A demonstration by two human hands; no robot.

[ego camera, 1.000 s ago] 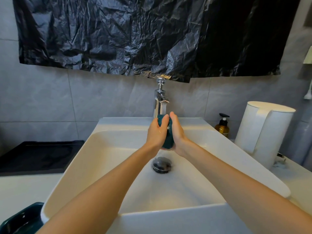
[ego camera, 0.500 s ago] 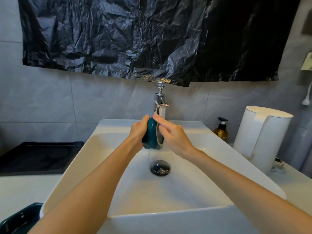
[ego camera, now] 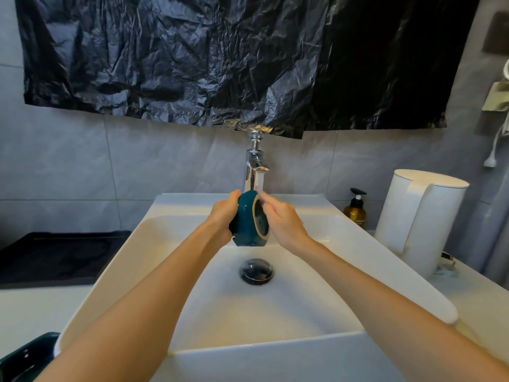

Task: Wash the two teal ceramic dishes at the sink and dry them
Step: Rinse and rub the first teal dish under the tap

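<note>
- Head view: a second teal dish (ego camera: pixel 24 359) sits at the near left corner, cut off by the frame edge, just beside the sink (ego camera: pixel 275 362).
- Left hand (ego camera: pixel 223 219) curls round the teal dish (ego camera: pixel 246 219), held on edge over the far basin below the faucet (ego camera: pixel 254 172); its fingertips are hidden behind the dish.
- Right hand (ego camera: pixel 283 224) lies with fairly straight fingers against the dish's base ring.
- Open basin spreads below, around the drain (ego camera: pixel 257 271); running water is hard to make out.
- Soap bottle (ego camera: pixel 355 208) and white jug (ego camera: pixel 421 221) stand right, well apart from both hands.
</note>
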